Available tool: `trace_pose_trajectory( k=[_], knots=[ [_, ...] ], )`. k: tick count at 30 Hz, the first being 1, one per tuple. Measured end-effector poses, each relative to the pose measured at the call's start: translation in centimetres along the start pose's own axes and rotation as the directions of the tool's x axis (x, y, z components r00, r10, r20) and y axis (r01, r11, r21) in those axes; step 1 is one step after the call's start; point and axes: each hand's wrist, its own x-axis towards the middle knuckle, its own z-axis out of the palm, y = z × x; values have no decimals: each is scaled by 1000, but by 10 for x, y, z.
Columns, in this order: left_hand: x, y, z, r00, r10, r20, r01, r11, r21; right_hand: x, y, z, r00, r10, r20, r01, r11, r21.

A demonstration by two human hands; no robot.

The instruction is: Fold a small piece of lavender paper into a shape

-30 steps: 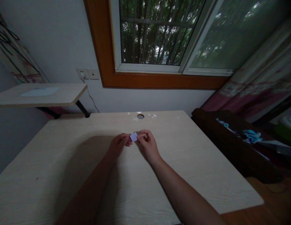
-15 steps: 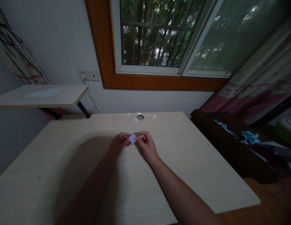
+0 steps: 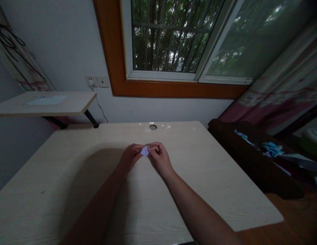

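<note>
Pale surface (image 3: 214, 177) below window (image 3: 171, 44); my L hand (image 3: 129, 156) & R hand (image 3: 160, 158) both pinch 1 sm. lilac paper (image 3: 144, 152) btwn 'em.

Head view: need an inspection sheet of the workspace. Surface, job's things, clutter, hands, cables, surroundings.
Surface: pale wood-grain desktop; round hole near its far edge; small dark mark at near left.
Job's things: small lilac paper-like piece, between the hands.
Clutter: flat white sheet on pale raised shelf; crumpled blue cloth-like item on dark brown furniture, right of desktop.
Hands: left hand and right hand both hold the piece in their fingers.
Cables: thin white cord below wall outlet; looped black cable, upper left.
Surroundings: window with orange-brown frame; patterned curtain, right.
</note>
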Motion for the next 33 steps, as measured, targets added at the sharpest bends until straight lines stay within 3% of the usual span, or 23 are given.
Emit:
trace_pose_trajectory(
  k=[4,10,21,28,33],
  knots=[
    [1,6,-2,992,118,49,-123,988,99,1,1,-1,1000,1,-7,-1,1000,3],
    [1,5,-2,987,142,78,-151,982,114,0,-3,0,1000,8,-11,-8,1000,7],
    [0,2,-2,989,121,87,-129,987,91,-1,-7,1,1000,17,-12,-17,1000,-13],
    [2,-2,-5,996,94,1,-94,995,-33,-4,-12,3,999,47,23,-49,995,87],
    [1,1,-5,998,61,-9,-62,995,-76,-6,-13,2,997,55,50,-58,996,63]
  ],
)
